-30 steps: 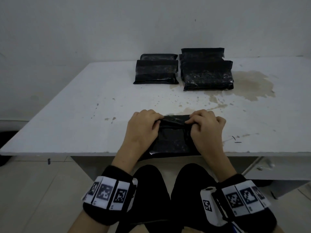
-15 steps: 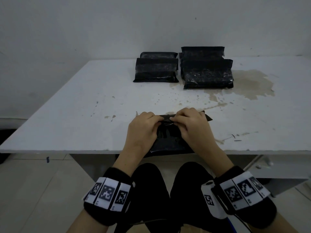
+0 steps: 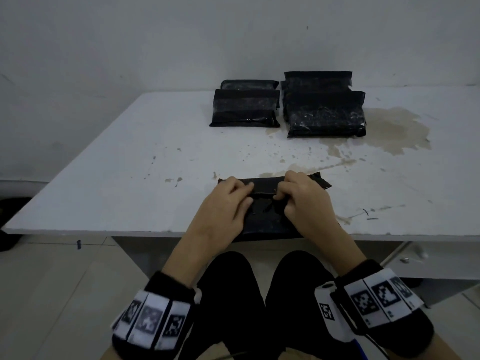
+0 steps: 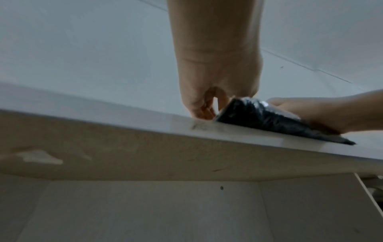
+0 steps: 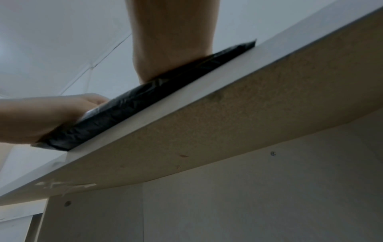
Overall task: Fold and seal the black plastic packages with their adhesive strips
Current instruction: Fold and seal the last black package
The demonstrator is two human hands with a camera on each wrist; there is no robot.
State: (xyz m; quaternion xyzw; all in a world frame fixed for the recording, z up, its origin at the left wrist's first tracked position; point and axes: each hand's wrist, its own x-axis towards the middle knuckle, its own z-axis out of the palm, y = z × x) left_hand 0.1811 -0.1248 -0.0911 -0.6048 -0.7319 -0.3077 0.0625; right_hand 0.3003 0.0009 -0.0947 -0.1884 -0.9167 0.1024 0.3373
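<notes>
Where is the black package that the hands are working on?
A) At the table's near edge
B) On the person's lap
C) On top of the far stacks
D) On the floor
A: the package lies at the near edge of the table, under the left hand and right hand.

No words, brand names or numbers can be read anywhere. The only signs are black-and-white square code markers: three on the white band of the left wristband point(image 3: 153, 318), three on the white band of the right wristband point(image 3: 381, 298), and one more on a small white block point(image 3: 326, 311) beside the right band. They are patterns, not letters. Tiny dark marks sit under the right band's squares, too small to make out. The black packages point(image 3: 324, 110) on the table show no printing that can be told
</notes>
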